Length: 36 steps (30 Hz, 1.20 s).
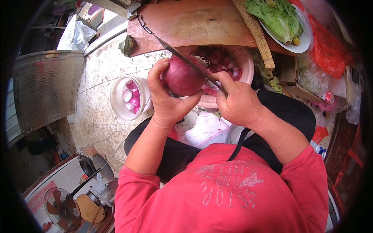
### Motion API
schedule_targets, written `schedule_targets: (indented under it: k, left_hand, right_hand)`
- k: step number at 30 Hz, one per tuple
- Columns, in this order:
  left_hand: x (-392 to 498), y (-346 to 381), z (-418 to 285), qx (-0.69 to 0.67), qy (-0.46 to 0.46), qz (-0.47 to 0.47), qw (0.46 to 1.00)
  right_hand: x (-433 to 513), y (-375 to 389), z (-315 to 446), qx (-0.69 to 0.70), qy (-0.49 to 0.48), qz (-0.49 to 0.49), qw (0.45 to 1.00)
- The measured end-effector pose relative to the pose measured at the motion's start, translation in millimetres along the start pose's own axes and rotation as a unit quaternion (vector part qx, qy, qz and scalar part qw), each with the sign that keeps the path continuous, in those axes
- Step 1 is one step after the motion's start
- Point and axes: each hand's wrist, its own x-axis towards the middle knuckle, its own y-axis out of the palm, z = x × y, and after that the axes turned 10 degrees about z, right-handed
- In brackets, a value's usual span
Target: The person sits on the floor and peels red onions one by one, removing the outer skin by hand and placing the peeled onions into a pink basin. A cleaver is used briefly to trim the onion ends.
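Observation:
A large red onion [183,76] rests in my left hand [166,100], its fingers and thumb spread around it. Dry roots stick out at the onion's upper right. My right hand [239,99] grips a dark, narrow knife [186,59] whose blade lies slantwise across the onion's root side. Whether the edge has cut in cannot be made out. Beneath the hands stands a pink basin [247,62] holding onion skins and trimmings [221,59], partly hidden by the onion and my right hand. Left of my left hand, a white bucket [115,99] contains several peeled onions [132,99].
A wooden board [186,23] overhangs the basin's far side. A bundled straw broom [259,40] and a white plate [304,43] with lettuce [281,24] lie at the upper right. Cardboard and plastic bags [327,48] crowd the right. A fan [62,208] stands lower left.

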Motion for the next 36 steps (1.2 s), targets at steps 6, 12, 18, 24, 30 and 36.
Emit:
schedule_targets:
  k: [6,12,18,24,30,36]
  left_hand:
    - [2,7,10,0.054,0.056,-0.031,0.996]
    - [5,8,7,0.028,0.016,-0.028,0.999]
    - [12,3,-7,-0.146,-0.183,-0.026,0.972]
    - [22,-13,-1,-0.480,-0.273,-0.029,0.833]
    - [31,-48,26,-0.643,-0.294,-0.001,0.707]
    - [23,-45,31,-0.698,-0.309,0.050,0.644]
  right_hand:
    - [2,-1,4,0.014,0.009,-0.015,1.000]
    - [3,-6,8,0.027,0.022,0.000,0.999]
    - [7,-3,2,-0.014,0.009,0.004,1.000]
    - [8,3,-3,-0.034,0.122,0.095,0.987]
    - [0,31,-29,-0.076,0.183,0.201,0.959]
    - [11,33,-31,-0.044,0.183,0.182,0.965]
